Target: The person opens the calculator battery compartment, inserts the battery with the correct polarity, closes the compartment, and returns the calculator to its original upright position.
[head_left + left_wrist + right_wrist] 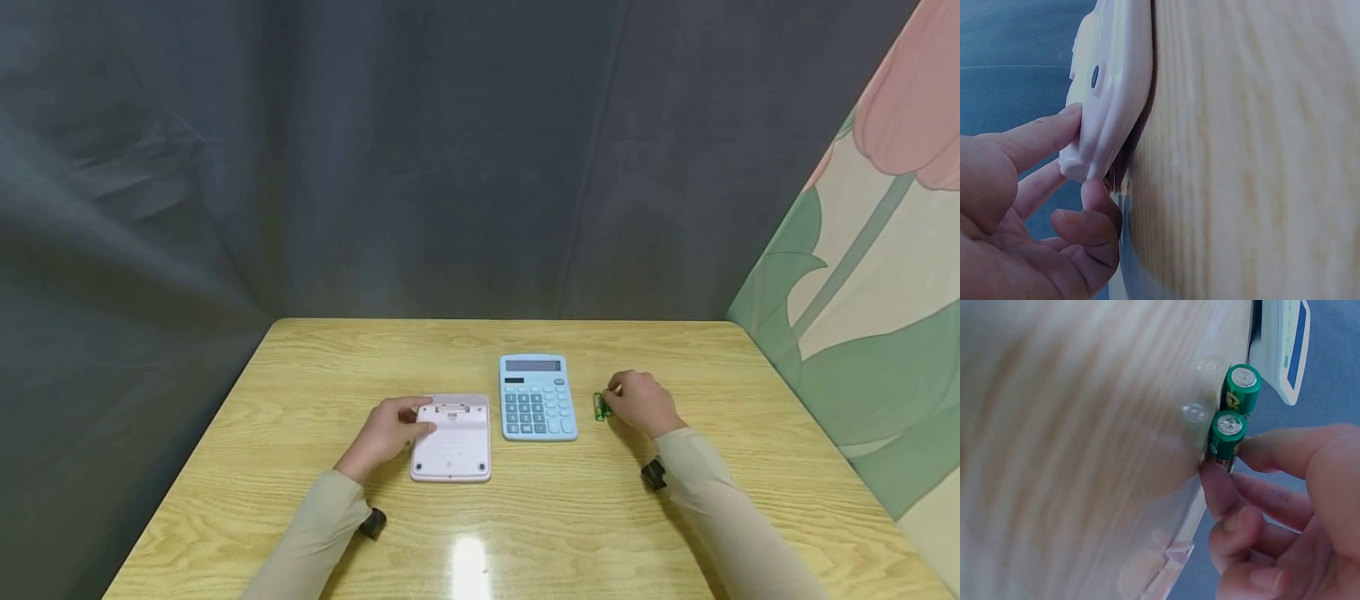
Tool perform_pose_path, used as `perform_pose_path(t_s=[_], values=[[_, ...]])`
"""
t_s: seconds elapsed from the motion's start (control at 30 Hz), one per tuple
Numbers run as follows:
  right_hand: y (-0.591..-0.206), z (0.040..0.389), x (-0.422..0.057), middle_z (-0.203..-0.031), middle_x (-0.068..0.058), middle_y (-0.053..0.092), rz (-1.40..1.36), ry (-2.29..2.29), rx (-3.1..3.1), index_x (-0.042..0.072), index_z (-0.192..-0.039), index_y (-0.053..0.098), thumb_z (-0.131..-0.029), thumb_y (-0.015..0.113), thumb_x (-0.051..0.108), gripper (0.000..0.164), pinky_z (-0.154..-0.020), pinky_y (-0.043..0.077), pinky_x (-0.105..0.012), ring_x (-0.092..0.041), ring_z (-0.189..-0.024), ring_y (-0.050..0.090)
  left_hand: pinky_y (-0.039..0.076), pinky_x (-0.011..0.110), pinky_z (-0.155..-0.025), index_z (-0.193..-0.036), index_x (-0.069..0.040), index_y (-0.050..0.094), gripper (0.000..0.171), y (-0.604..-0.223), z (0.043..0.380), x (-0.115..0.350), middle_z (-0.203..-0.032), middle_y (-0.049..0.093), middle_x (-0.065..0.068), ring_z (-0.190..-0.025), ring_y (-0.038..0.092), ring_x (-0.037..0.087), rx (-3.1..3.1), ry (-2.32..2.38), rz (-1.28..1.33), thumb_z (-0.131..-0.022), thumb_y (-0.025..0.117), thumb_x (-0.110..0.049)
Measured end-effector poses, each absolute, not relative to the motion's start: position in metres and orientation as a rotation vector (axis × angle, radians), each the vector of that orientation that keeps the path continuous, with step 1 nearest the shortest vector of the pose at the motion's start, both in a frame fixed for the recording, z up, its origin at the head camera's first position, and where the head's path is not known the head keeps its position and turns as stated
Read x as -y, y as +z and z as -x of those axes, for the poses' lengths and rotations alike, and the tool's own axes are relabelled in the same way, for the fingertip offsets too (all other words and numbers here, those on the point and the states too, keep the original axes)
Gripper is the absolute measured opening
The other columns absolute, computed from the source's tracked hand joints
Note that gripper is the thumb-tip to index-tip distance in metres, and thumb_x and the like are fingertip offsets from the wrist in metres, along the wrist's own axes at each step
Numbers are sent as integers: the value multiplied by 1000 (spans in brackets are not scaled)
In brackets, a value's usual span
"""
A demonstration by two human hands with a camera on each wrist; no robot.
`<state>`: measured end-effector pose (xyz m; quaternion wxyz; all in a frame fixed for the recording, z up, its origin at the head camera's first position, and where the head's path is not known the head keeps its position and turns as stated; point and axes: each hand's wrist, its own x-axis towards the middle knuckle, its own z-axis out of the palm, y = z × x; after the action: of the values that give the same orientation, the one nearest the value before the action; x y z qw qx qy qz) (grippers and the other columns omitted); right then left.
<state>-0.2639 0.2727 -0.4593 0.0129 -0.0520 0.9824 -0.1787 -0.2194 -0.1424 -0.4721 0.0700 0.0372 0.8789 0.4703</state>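
Note:
A pale pink calculator (pixel 452 446) lies face down on the table, its back upward. Near its far edge a small battery compartment (pixel 452 409) shows as a recess. My left hand (pixel 384 432) grips the calculator's left edge, thumb on the back and fingers at the side; the wrist view shows the thumb (pixel 1047 137) pressed on the pink casing (pixel 1113 94). Over on the right, my right hand (pixel 642 402) pinches the nearer of two green batteries between thumb and fingertips. The other battery (pixel 1242 386) stands right beside the pinched battery (pixel 1227 434) in the right wrist view.
A light blue calculator (pixel 538 397) lies face up between the pink one and the batteries. The wooden table (pixel 562 525) ends at a dark curtain (pixel 465 167) behind and on the left. A flower-patterned panel (pixel 885 333) stands on the right.

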Motion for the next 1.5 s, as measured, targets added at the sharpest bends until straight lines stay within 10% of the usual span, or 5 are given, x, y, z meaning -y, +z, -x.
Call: perform_pose_path(t_s=[1.5], values=[[-433, 256, -214, -91, -13, 71, 501, -907, -3111, 2, -117, 69, -99, 63, 16, 24, -49, 41, -29, -13, -52, 48, 50, 29, -65, -134, -10, 65, 46, -473, 220, 143, -99, 65, 9, -81, 56, 18, -2638, 1436, -127, -89, 76, -13]])
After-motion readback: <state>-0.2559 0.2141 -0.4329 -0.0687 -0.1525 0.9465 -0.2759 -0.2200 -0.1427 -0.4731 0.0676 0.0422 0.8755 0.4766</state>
